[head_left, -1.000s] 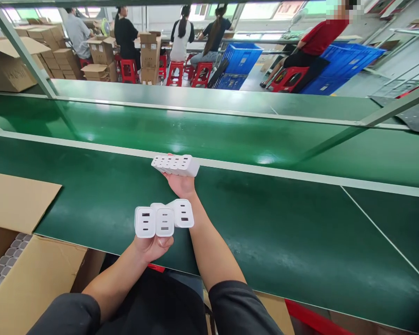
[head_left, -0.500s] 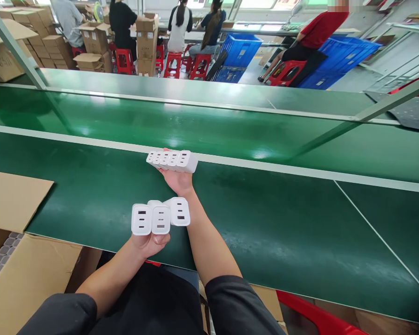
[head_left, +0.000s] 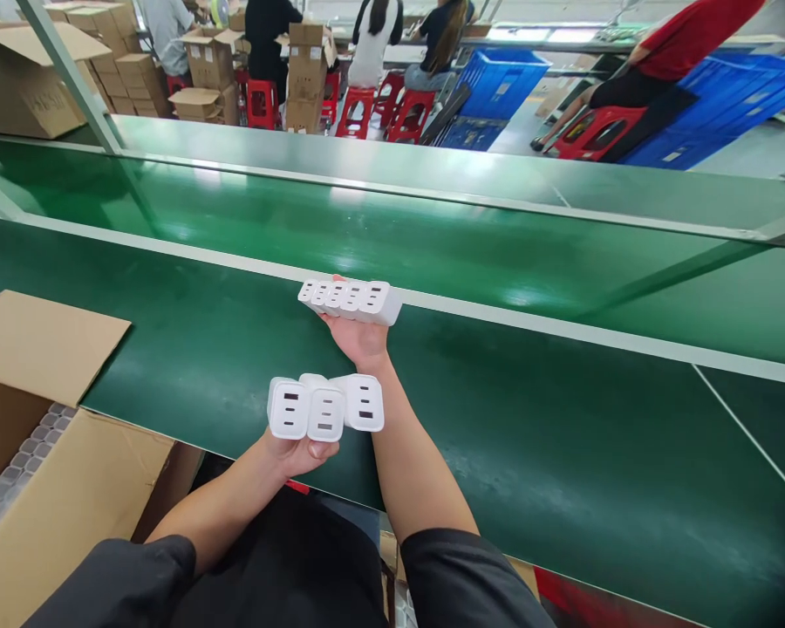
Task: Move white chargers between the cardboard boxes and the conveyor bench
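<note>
In my left hand point(head_left: 301, 453) I grip three white USB chargers point(head_left: 325, 413), held side by side with their port faces towards me. The rightmost one is turned at an angle and sits slightly higher. Farther out, my right hand point(head_left: 359, 340) is wrapped under a row of several white USB chargers point(head_left: 385, 303), lined up with their ports facing me. Most of the fingers of both hands are hidden behind the chargers. Both hands are above the green work surface point(head_left: 529, 419), the right one near the pale strip point(head_left: 497, 320).
An open cardboard box point(head_left: 58, 488) with rows of clear plastic pieces stands at my left; its flap point(head_left: 45, 344) lies over the table. Beyond the green belt point(head_left: 432, 231), several people sit on red stools point(head_left: 262, 103) among cartons and blue crates point(head_left: 501, 83).
The view has swung a little, so the scene sits farther right. Both hands keep hold of their chargers, which stay in nearly the same arrangement.
</note>
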`<move>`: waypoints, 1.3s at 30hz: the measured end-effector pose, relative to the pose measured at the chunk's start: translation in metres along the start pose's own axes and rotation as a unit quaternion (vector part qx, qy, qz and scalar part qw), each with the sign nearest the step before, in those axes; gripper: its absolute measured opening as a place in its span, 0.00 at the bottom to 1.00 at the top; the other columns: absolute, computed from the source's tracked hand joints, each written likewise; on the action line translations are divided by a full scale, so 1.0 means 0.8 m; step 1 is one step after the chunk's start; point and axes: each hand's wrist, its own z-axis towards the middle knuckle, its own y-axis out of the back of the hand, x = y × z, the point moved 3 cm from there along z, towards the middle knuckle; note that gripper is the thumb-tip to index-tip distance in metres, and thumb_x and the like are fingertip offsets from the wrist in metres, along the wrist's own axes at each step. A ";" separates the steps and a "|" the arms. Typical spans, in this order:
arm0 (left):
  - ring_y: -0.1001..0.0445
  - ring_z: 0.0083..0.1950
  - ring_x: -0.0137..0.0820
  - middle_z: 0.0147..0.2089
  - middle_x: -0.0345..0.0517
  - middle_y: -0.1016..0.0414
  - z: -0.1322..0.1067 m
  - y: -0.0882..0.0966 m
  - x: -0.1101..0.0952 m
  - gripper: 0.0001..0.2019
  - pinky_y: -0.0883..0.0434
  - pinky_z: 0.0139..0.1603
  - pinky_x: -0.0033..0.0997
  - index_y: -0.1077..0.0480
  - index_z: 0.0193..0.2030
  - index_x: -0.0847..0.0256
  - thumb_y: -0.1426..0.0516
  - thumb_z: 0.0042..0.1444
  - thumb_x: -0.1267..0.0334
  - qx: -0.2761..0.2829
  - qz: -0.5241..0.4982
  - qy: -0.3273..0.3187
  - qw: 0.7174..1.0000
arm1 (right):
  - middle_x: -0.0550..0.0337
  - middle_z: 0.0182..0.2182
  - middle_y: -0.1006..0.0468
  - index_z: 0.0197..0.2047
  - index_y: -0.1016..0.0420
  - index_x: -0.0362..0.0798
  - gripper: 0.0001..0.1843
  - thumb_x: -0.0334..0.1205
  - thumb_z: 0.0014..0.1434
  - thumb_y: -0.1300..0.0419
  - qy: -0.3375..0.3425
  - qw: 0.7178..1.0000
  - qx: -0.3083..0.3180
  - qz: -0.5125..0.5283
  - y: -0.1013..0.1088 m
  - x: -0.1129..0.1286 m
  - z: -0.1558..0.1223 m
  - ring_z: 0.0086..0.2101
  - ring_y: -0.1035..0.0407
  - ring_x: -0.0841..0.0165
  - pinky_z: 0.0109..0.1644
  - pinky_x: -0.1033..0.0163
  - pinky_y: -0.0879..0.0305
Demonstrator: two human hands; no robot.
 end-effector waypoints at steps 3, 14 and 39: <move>0.43 0.11 0.18 0.23 0.37 0.26 -0.001 0.001 -0.001 0.11 0.41 0.14 0.19 0.30 0.25 0.63 0.32 0.46 0.64 0.004 -0.006 -0.005 1.000 | 0.57 0.55 0.24 0.49 0.25 0.56 0.35 0.67 0.43 0.34 -0.003 1.000 0.000 -0.007 0.000 0.000 -0.001 0.61 0.37 0.52 0.66 0.40 0.46; 0.41 0.12 0.20 0.19 0.36 0.30 -0.003 0.001 -0.003 0.14 0.40 0.14 0.20 0.30 0.23 0.62 0.29 0.40 0.60 0.004 0.051 -0.025 0.998 | 0.56 0.56 0.25 0.51 0.26 0.56 0.38 0.69 0.40 0.34 -0.005 1.000 -0.003 -0.021 -0.004 0.002 -0.003 0.61 0.38 0.51 0.67 0.39 0.46; 0.24 0.38 0.33 0.39 0.44 0.21 -0.087 0.125 -0.279 0.27 0.30 0.39 0.26 0.28 0.50 0.61 0.42 0.43 0.52 -0.372 0.720 -0.271 0.520 | 0.62 0.40 0.19 0.50 0.24 0.59 0.37 0.72 0.42 0.39 0.005 0.989 0.000 0.147 -0.043 0.045 -0.022 0.47 0.26 0.59 0.60 0.42 0.40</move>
